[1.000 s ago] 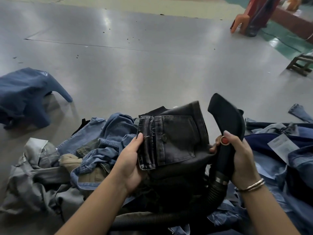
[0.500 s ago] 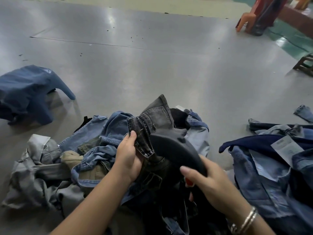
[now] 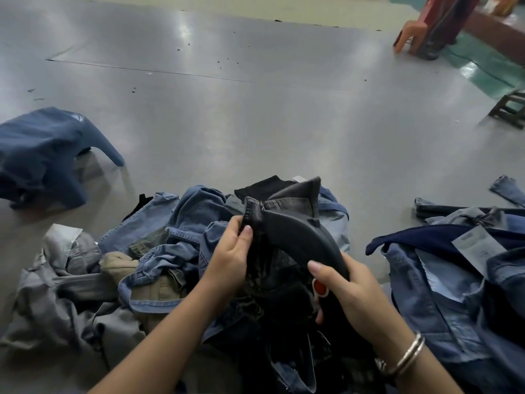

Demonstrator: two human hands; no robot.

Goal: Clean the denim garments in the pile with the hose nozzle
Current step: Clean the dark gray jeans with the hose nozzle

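A dark grey denim garment [image 3: 295, 200] is held up over the pile of denim garments [image 3: 176, 251] on the floor. My left hand [image 3: 230, 257] grips its folded waistband edge, thumb on top. My right hand [image 3: 349, 288] is curled round the black hose nozzle [image 3: 301, 237], beside its red button [image 3: 319, 287]. The nozzle's wide mouth is pushed against the dark garment near my left thumb. The hose itself is hidden under the clothes.
A blue denim piece [image 3: 45, 155] lies apart at the left. More blue garments with a paper tag [image 3: 454, 268] are heaped at the right. Grey floor [image 3: 255, 109] stretches ahead. An orange stool [image 3: 412, 35] and a wooden stool [image 3: 508, 109] stand far right.
My right hand swung the nozzle from upright at the right down and left onto the dark garment. My left hand kept its grip while the garment folded and rose slightly.
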